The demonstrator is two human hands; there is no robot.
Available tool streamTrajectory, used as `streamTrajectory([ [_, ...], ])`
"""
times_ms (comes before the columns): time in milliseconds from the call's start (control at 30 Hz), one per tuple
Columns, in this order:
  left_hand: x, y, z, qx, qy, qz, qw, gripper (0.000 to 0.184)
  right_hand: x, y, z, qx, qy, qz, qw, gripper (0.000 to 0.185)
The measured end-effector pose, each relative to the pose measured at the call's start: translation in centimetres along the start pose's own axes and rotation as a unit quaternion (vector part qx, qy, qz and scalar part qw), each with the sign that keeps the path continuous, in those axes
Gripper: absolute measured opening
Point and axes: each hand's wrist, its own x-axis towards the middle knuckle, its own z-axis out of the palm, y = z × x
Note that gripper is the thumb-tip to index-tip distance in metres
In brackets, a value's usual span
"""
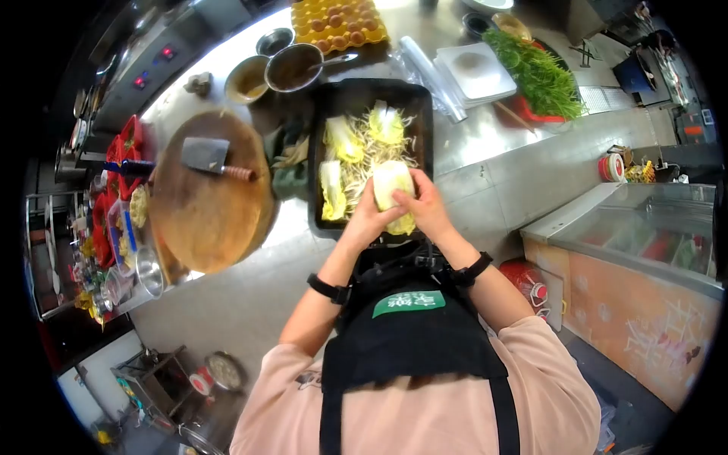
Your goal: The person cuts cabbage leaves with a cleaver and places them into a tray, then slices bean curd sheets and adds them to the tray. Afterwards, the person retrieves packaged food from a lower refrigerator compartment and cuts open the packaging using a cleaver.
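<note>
Between both hands I hold a piece of napa cabbage [392, 182], pale with yellow leaf ends, over the near right part of a black tray [312, 152]. My left hand [369, 218] is closed round its left side. On its right side, my right hand [426, 206] grips it with the thumb across the front. Inside the tray lie bean sprouts [377, 159]. Several other cabbage pieces rest on and beside the sprouts: one piece [387, 123] at the far end, one [344, 139] at upper left and one [331, 189] at lower left.
Left of the tray, a cleaver [205, 155] lies on a round wooden chopping block [205, 227], with a dark cloth [292, 180] between. Behind stand metal bowls [294, 68] and an egg tray [334, 23]. White plates [476, 72] and leafy greens [535, 76] are at right.
</note>
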Motion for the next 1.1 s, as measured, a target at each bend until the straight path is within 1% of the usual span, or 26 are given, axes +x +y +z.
streamTrajectory([
  [33,0.0,-0.2,0.0,-0.045,0.009,-0.008,0.999,0.077,-0.1,-0.1,0.1,-0.001,0.003,-0.002,1.0,0.054],
  [100,-0.3,-0.2,-0.3,-0.031,0.012,-0.007,0.999,0.074,-0.3,-0.1,0.3,-0.084,0.009,-0.034,0.996,0.054],
  [133,-0.5,0.0,-0.3,-0.083,0.015,-0.008,0.996,0.074,-0.3,-0.1,0.7,-0.085,0.012,-0.059,0.995,0.049],
  [167,-0.7,0.2,-0.3,-0.135,0.018,-0.008,0.991,0.074,-0.4,-0.2,0.9,-0.084,0.011,-0.061,0.995,0.049],
  [233,-0.7,0.0,-0.8,-0.126,0.019,-0.01,0.992,0.075,-0.5,-0.3,1.2,-0.069,0.014,-0.06,0.996,0.037],
  [267,-0.7,-0.3,-1.0,-0.119,0.02,-0.013,0.993,0.075,-0.5,-0.1,1.2,-0.068,0.015,-0.061,0.996,0.037],
  [300,-0.7,-0.5,-0.9,-0.118,0.019,-0.013,0.993,0.075,-0.5,0.3,1.2,-0.044,0.023,-0.072,0.996,0.032],
  [333,-0.8,-0.8,-0.9,-0.152,0.03,-0.006,0.988,0.072,-0.5,0.6,1.1,-0.019,0.03,-0.083,0.996,0.028],
  [367,-0.9,-1.0,-0.8,-0.185,0.042,0.001,0.982,0.069,-0.4,0.9,1.0,-0.018,0.03,-0.084,0.996,0.028],
  [400,-1.0,-1.0,-0.7,-0.185,0.041,0.002,0.982,0.069,-0.2,0.8,0.8,-0.019,0.064,-0.086,0.994,0.024],
  [433,-1.2,-1.1,-0.6,-0.221,0.047,0.007,0.974,0.068,-0.1,0.8,0.5,-0.02,0.098,-0.088,0.991,0.021],
  [467,-1.2,-1.1,-0.5,-0.256,0.052,0.012,0.965,0.067,-0.1,0.8,0.3,0.027,0.104,-0.091,0.99,0.018],
  [500,-1.4,-0.8,-0.5,-0.256,0.052,0.012,0.965,0.067,0.0,0.6,0.2,0.027,0.105,-0.092,0.99,0.018],
  [533,-1.5,-0.5,-0.6,-0.304,0.048,0.007,0.951,0.065,0.1,0.3,0.0,0.141,0.092,-0.054,0.984,0.017],
  [567,-1.7,-0.2,-0.7,-0.351,0.043,0.002,0.935,0.064,0.2,0.2,-0.2,0.252,0.077,-0.015,0.964,0.017],
  [600,-1.7,-0.6,-0.9,-0.351,0.041,0.001,0.936,0.064,0.3,0.1,-0.4,0.271,0.064,-0.021,0.96,0.019],
  [633,-1.7,-1.2,-1.1,-0.359,0.054,0.007,0.932,0.064,0.2,0.0,-0.5,0.271,0.065,-0.023,0.96,0.019],
  [700,-1.7,-1.8,-1.6,-0.367,0.067,0.013,0.928,0.064,-0.2,-0.7,-0.5,0.191,0.09,0.016,0.977,0.021],
  [733,-1.7,-1.9,-1.8,-0.37,0.065,0.018,0.927,0.064,-0.4,-1.1,-0.4,0.191,0.091,0.016,0.977,0.021],
  [800,-1.7,-2.0,-2.1,-0.373,0.063,0.022,0.926,0.065,-0.6,-2.0,-0.4,0.178,0.072,0.05,0.98,0.021],
  [900,-1.6,-2.7,-2.4,-0.351,0.062,0.02,0.934,0.065,-0.9,-2.5,-0.6,0.184,0.072,0.045,0.979,0.018],
  [933,-1.4,-3.1,-2.4,-0.341,0.091,0.038,0.935,0.063,-0.8,-2.2,-0.8,0.184,0.072,0.045,0.979,0.018],
  [1000,-1.2,-3.0,-2.6,-0.339,0.15,0.062,0.927,0.058,-0.7,-1.8,-1.4,0.178,0.127,-0.027,0.975,0.019],
  [1033,-1.2,-2.6,-2.8,-0.347,0.179,0.067,0.918,0.055,-0.8,-2.0,-1.8,0.178,0.127,-0.027,0.975,0.019],
  [1067,-1.0,-3.8,-3.9,-0.333,0.181,0.087,0.921,0.052,-1.0,-2.3,-2.4,0.165,0.131,-0.022,0.977,0.02],
  [1100,-1.2,-3.8,-4.4,-0.351,0.187,0.086,0.914,0.052,-1.1,-2.5,-2.8,0.152,0.134,-0.017,0.979,0.022],
])
